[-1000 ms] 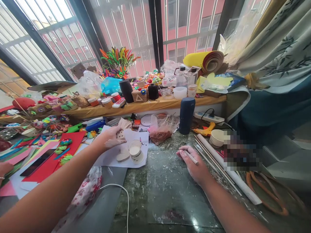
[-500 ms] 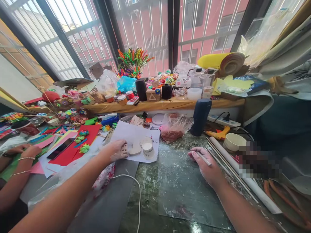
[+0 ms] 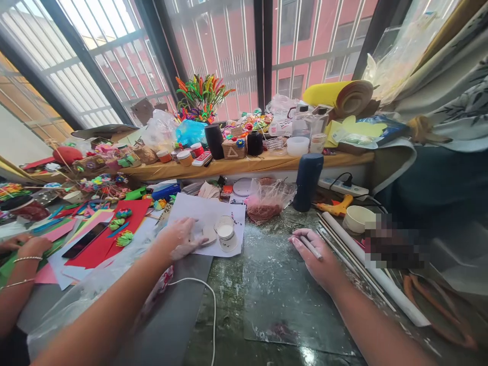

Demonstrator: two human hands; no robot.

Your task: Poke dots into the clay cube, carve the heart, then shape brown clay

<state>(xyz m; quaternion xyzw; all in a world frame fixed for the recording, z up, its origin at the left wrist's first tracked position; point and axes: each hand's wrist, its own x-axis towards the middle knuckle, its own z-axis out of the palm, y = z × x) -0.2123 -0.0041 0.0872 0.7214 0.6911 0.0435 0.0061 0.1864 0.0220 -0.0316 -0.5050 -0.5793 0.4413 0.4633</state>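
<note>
A pale slab [image 3: 209, 236] lies right of the left hand [image 3: 181, 239] — grip unclear — near the paper [image 3: 198, 206]'s front edge; right hand [image 3: 323, 268] grasps stick [image 3: 311, 248].

My only view looks forward and down from the wearer's head, near the worktable [image 3: 229, 305], facing barred windows [image 3: 213, 51].
</note>
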